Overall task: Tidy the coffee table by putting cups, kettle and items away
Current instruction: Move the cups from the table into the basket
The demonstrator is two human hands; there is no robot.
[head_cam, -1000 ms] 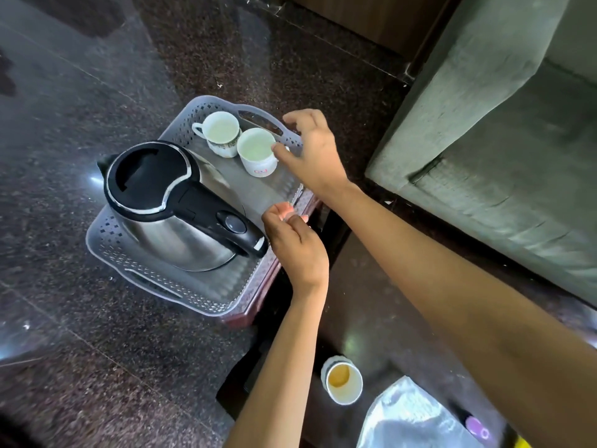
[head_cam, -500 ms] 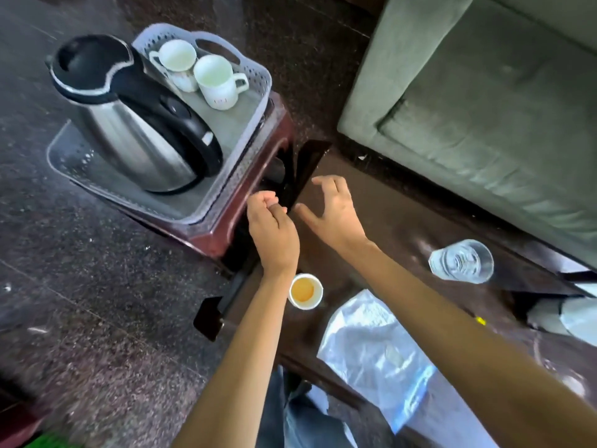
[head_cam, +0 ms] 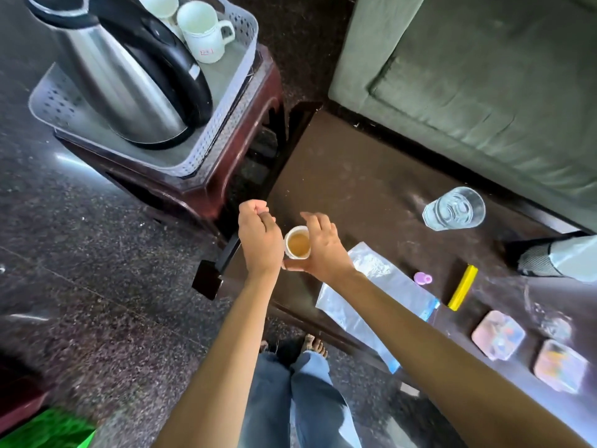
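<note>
Curling round the small cup (head_cam: 298,244) of brownish drink, the right hand (head_cam: 324,252) is gripping it, thumb at the near side and fingers at the far side, seemingly in contact. The cup is standing on the dark surface (head_cam: 355,176), near its left end. Just left of it, the left hand (head_cam: 258,242) is hovering, its grip curled closed on nothing visible. The kettle (head_cam: 129,79) is sitting in the tray (head_cam: 223,124), far left.

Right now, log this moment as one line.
step: grasp | right hand: curled round tea cup on coffee table | left hand: curled, empty | tray: kettle, two white mugs
</note>
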